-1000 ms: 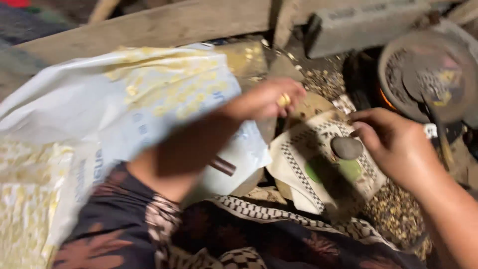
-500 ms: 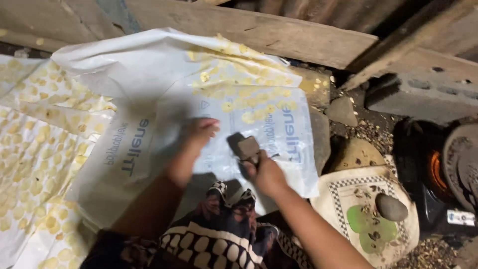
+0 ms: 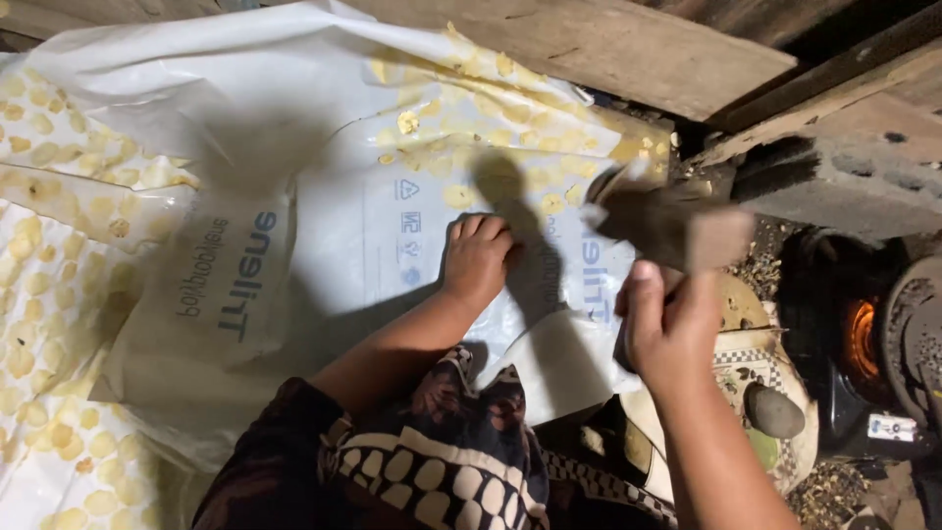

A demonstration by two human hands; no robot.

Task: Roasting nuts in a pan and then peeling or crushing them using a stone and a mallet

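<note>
Since the frame half a second ago, my right hand [image 3: 672, 329] has lifted away from the sheet and now holds a flat, brownish, blurred tool [image 3: 667, 228] raised above the white plastic sacking sheet [image 3: 324, 265]; my left hand [image 3: 478, 260] has stayed pressed on the sheet at roughly the same spot.

Left hand: palm down, fingers curled and bearing on the plastic, gripping nothing. Right hand: fingers closed round the lower end of the tool; motion blur prevents identifying the tool beyond its flat, dark shape.

The sheet lies spread on the ground in front of a weathered wooden plank [image 3: 608, 44]. Small pale-yellow flat discs [image 3: 44, 294] cover the left portion of the sheet densely, and a second scatter [image 3: 461, 108] lies along the upper edge. The central area under my left hand is bare.

Status, as I judge it: the spreading is partly complete. The left section is filled, the centre and lower right remain open.

At the right, a cream patterned cloth [image 3: 756, 368] carries a smooth grey stone [image 3: 773, 410]. Beyond it stands a dark stove with an orange glow [image 3: 863, 339], well apart from both hands.
</note>
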